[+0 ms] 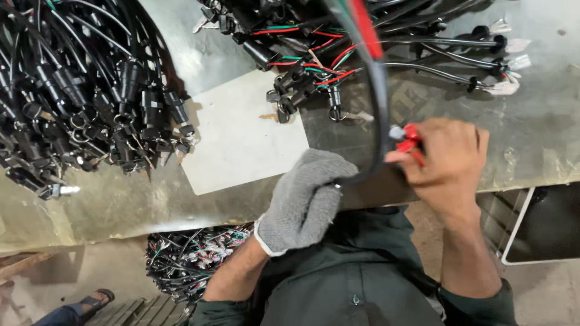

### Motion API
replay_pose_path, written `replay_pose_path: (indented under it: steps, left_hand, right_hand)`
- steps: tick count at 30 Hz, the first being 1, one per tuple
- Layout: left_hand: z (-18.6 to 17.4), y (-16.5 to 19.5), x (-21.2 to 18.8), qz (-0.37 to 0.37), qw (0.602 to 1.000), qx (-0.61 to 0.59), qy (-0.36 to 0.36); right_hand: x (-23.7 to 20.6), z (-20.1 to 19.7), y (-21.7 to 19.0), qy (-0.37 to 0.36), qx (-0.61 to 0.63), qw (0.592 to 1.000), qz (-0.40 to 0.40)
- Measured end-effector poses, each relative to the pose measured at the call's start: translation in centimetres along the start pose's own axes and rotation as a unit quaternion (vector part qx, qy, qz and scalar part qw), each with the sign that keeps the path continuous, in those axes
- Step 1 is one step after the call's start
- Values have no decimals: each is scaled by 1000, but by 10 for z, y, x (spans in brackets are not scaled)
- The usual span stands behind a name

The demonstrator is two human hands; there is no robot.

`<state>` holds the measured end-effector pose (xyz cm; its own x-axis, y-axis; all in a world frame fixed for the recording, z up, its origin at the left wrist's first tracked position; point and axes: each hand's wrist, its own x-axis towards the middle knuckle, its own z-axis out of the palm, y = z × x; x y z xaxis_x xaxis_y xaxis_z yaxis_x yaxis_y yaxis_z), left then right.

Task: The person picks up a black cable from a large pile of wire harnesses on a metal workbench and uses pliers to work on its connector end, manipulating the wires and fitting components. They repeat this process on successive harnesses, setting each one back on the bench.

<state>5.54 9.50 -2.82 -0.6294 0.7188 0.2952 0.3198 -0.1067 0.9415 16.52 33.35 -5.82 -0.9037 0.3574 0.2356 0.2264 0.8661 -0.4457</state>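
Black sheathed cable with red and green wires showing at its upper end is running from the top of the view down to the table edge, bending between the person's two hands; going from the left, a big heap of black cable assemblies with cylindrical connectors is lying on the grey metal tabletop, with a white rectangular sheet just beside it. Below the table edge a bundle of multicoloured thin wires is sitting on the floor, and a sandalled foot of another person is showing at the bottom left. Near the middle, the left hand in a grey knitted glove is curling shut around the lower bend of the cable. To its right, the bare right hand is closing on a small red-handled tool, pressed against the cable next to a pale connector tip. Behind it a second pile of black leads with red and green wires is spreading across the table, close to the cable being held. As a judgement, the tool could slip and nick the sheath or the bare fingers, since that hand is ungloved and the cable is bent tight; the loose leads nearby could also snag on it.
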Motion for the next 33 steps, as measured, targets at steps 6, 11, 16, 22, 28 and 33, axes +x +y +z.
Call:
replay_pose_path:
  steps: [6,11,16,22,28,33]
  left_hand:
    - [9,8,1,-93,975,-198,-48]
    - [31,16,-16,-153,933,-317,70]
    - [22,17,-24,-168,932,-316,48]
    - [-4,35,-12,-191,930,-311,-44]
    - [-4,32,0,-112,992,18,-56]
    - [9,20,-9,-100,977,189,-17]
  right_hand:
    - [16,-5,-24,-76,703,707,31]
    - [12,6,-46,-75,329,937,-88]
    - [16,5,-44,-45,119,981,-148]
    - [30,14,-36,-44,52,981,-179]
    - [18,11,-37,-71,194,970,-129]
    - [8,8,-48,-101,222,964,-101]
